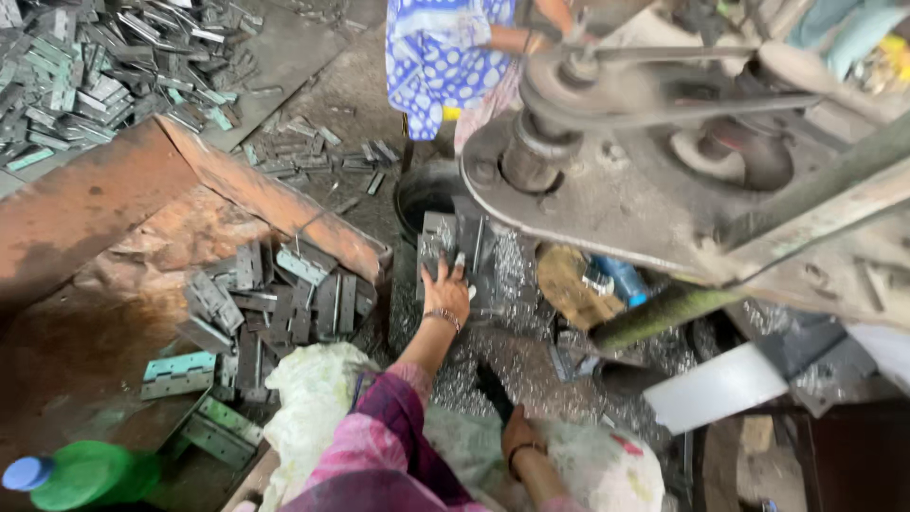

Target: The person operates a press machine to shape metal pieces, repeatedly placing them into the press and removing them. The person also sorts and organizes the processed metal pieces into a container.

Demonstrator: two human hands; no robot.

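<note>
Lying at the far left edge, a green bottle (83,474) with a blue cap rests on its side on the rusty tray (85,204); above it, at the top left, a large heap of grey metal strips (104,66) covers the floor; on the tray's lower part a smaller pile of hinges (270,303) sits against the tray's raised rim, with a few pale green hinges (178,374) lying apart nearer the bottle; a white cloth sack (318,389) lies just beside that pile; the left hand (445,292) reaches forward from a pink sleeve, palm down, its grip spread flat on a stack of grey metal plates (453,248) that stands on the tabletop (512,351) strewn with shiny metal shavings, just in front of a dark round bucket (425,194); the right hand (519,434) rests low near the body on a second white sack (597,465), fingers curled, though whether its grip clasps anything I cannot tell; beyond, another person in a blue dotted garment (436,57) stands at the top; to the right, the heavy grey press machine (664,171) looms over the tabletop, with a blue object (626,277) beneath it.
</note>
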